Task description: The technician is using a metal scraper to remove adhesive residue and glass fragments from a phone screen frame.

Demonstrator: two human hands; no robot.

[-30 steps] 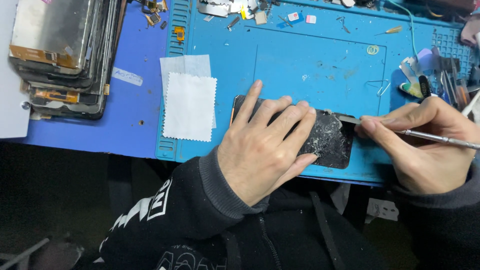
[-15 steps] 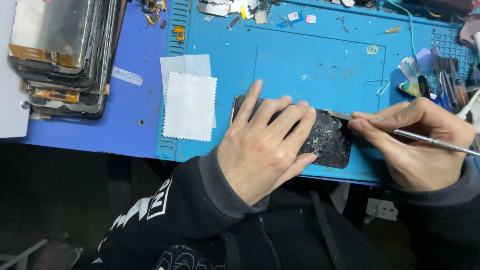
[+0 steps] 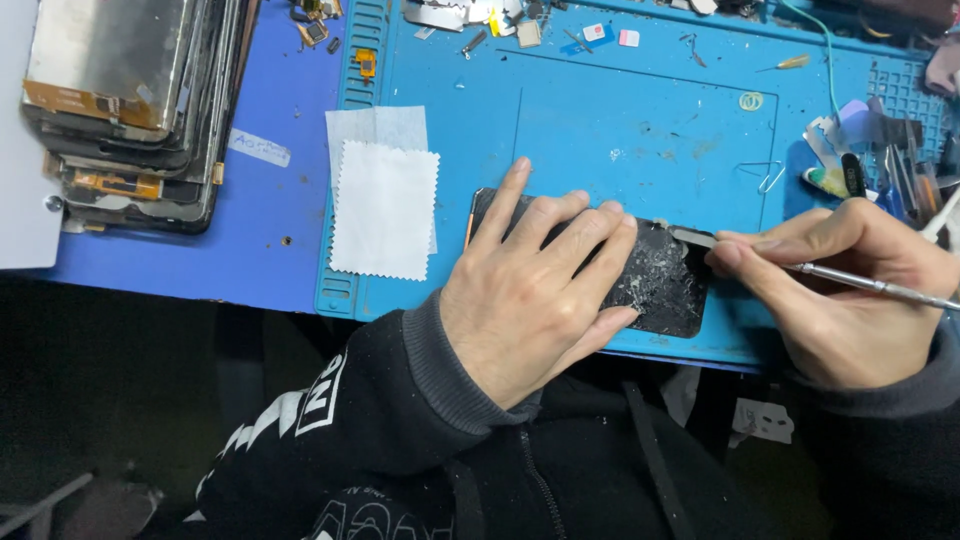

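A black phone with a shattered screen (image 3: 665, 285) lies on the blue work mat (image 3: 600, 130). My left hand (image 3: 535, 285) rests flat on the phone, fingers spread, pressing it down. My right hand (image 3: 850, 290) grips a thin metal pry tool (image 3: 860, 282) like a pen. The tool's flat tip sits at the phone's upper right corner. Pale glass crumbs cover the phone's right end.
Two white wipe cloths (image 3: 385, 205) lie left of the phone. A stack of old phone screens (image 3: 135, 100) stands at the far left. Small parts and screws (image 3: 520, 25) lie along the mat's back edge. Tweezers and tools (image 3: 880, 160) crowd the right edge.
My right hand has slid a little left, bringing the tool tip against the phone's corner. My left hand has stayed put.
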